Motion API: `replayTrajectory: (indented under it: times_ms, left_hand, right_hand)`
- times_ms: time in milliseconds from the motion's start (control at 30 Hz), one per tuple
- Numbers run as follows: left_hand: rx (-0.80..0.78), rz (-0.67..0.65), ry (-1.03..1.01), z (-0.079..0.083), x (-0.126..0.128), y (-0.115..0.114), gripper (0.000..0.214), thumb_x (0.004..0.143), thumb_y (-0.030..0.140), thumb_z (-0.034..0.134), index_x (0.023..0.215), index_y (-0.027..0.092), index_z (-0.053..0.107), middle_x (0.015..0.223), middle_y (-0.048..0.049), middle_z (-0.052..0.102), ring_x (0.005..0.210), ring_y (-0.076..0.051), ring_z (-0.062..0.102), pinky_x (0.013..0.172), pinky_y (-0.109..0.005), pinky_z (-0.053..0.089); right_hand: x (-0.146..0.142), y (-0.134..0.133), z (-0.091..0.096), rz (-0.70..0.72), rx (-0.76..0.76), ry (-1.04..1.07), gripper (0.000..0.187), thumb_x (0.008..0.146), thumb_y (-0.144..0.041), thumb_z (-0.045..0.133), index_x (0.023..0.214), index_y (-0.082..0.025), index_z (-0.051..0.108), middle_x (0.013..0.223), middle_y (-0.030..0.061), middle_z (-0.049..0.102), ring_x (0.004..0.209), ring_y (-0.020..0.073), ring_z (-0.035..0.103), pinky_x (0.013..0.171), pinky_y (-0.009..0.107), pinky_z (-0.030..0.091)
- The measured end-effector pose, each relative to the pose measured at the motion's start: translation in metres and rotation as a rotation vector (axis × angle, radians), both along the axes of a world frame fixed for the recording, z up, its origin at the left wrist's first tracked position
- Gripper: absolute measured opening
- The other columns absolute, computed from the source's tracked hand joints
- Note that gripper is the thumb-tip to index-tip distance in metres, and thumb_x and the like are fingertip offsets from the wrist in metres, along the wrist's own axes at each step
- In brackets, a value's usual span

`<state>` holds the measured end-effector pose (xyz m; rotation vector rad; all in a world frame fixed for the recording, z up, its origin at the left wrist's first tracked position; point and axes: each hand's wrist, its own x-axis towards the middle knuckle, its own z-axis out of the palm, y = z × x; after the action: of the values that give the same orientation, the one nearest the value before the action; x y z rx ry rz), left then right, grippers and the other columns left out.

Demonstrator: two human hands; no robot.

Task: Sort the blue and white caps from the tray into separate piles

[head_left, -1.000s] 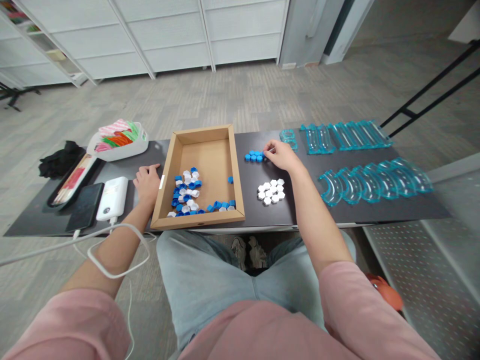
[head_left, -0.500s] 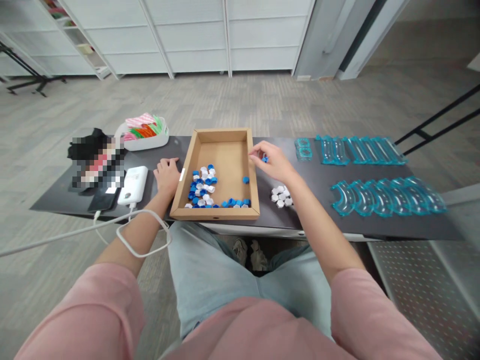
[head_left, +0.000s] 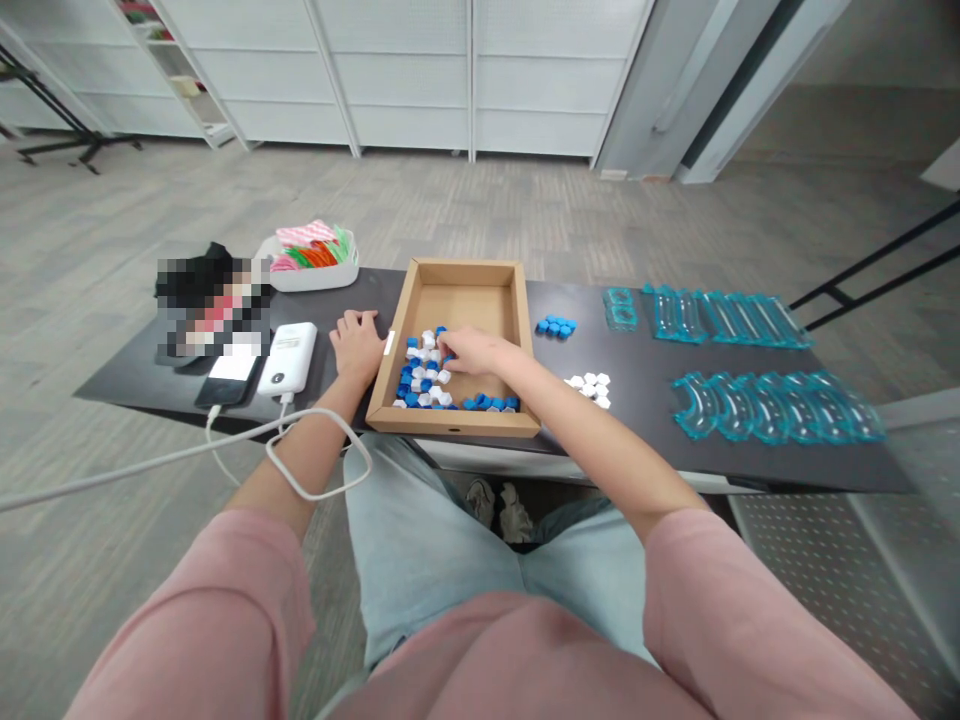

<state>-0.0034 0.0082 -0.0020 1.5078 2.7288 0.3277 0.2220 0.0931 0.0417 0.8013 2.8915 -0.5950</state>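
My right hand [head_left: 471,350] reaches into the shallow cardboard box [head_left: 452,428]. Its fingers are bent and drawn together at the edge of a heap of blue and white hexagonal pieces [head_left: 429,374]. Whatever the fingertips hold is too small and covered to make out. A row of blue pieces [head_left: 491,403] lies along the box's near wall. Flat on the table, left of the box, rests my left hand [head_left: 358,345], fingers apart and nothing in it. Right of the box are grouped blue hexagonal pieces [head_left: 556,327] and white ones [head_left: 597,386], the latter partly behind my right forearm.
Clear teal plastic parts [head_left: 776,407] lie in two rows on the right of the dark table [head_left: 630,440]. A white basket [head_left: 319,277] of colourful items stands at the back left. Near my left arm are a white power bank [head_left: 289,358], a phone [head_left: 232,372] and a looping cable [head_left: 330,412].
My right hand has moved left from beside the box's right wall into the heap, uncovering the blue group on the table. My left hand stays in place. The view has shifted slightly.
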Motion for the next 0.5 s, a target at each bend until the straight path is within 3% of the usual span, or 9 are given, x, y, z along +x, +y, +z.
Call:
replayTrajectory:
  times_ms: [200, 333, 500]
  left_hand:
    - [0.0, 0.001, -0.017, -0.001, -0.001, 0.0, 0.062, 0.112, 0.042, 0.049, 0.168, 0.018, 0.065, 0.167, -0.0318, 0.059, 0.155, -0.048, 0.056, 0.127, -0.06, 0.044]
    - [0.021, 0.002, -0.017, -0.004, -0.003, 0.001, 0.062, 0.112, 0.043, 0.048, 0.166, 0.019, 0.066, 0.167, -0.0321, 0.06, 0.154, -0.049, 0.056, 0.126, -0.061, 0.044]
    - [0.043, -0.01, -0.013, -0.01, -0.006, 0.002, 0.062, 0.111, 0.042, 0.051, 0.165, 0.018, 0.067, 0.166, -0.0332, 0.061, 0.152, -0.051, 0.057, 0.124, -0.063, 0.045]
  right_hand:
    - [0.044, 0.017, 0.004, -0.098, -0.039, 0.289, 0.018, 0.098, -0.013, 0.078, 0.115, -0.02, 0.079, 0.117, 0.0096, 0.085, 0.101, 0.024, 0.078, 0.092, 0.033, 0.055]
    - [0.118, 0.048, 0.008, -0.342, -0.006, 0.484, 0.017, 0.097, -0.02, 0.078, 0.114, -0.023, 0.075, 0.121, 0.0098, 0.083, 0.097, 0.0251, 0.08, 0.093, 0.04, 0.063]
    - [0.202, 0.071, -0.005, -0.644, 0.069, 0.431, 0.017, 0.09, -0.023, 0.084, 0.097, -0.026, 0.07, 0.104, 0.0071, 0.082, 0.088, 0.0252, 0.079, 0.095, 0.044, 0.065]
